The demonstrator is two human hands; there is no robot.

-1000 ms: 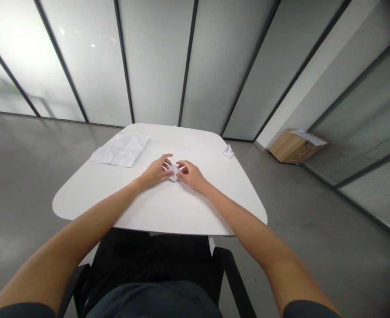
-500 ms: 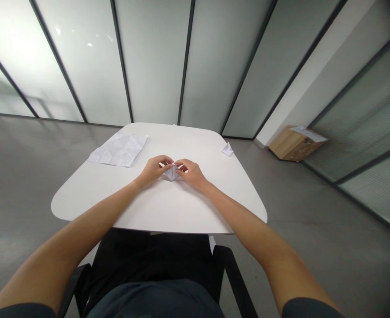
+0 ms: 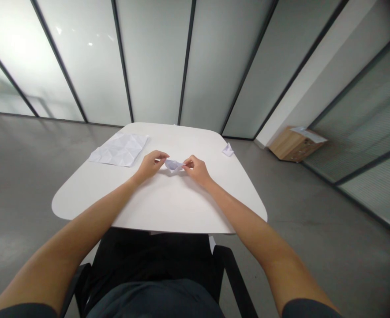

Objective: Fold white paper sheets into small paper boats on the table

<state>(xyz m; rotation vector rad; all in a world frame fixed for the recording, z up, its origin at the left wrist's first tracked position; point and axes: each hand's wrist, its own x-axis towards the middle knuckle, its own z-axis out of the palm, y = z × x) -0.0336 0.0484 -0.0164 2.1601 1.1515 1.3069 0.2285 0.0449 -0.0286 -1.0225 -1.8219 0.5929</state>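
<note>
A small piece of folded white paper [image 3: 174, 166] is stretched between my two hands over the middle of the white table [image 3: 178, 207]. Its shape is wide and shallow, with a hollow facing up and a point toward me. My left hand [image 3: 152, 163] pinches its left end between thumb and fingertips. At the right end, my right hand [image 3: 196, 168] has its thumb and fingers closed on the paper. The exact spots under the fingertips are hidden.
On the table's left lies a flat, creased white sheet [image 3: 119, 149]. A small folded paper piece [image 3: 228, 150] sits near the right edge. A cardboard box [image 3: 296, 143] stands on the floor at right, by the frosted glass wall [image 3: 155, 62].
My hands have moved apart, left and right. Between them the folded paper has gone from a compact pointed shape to a wider, opened-out one.
</note>
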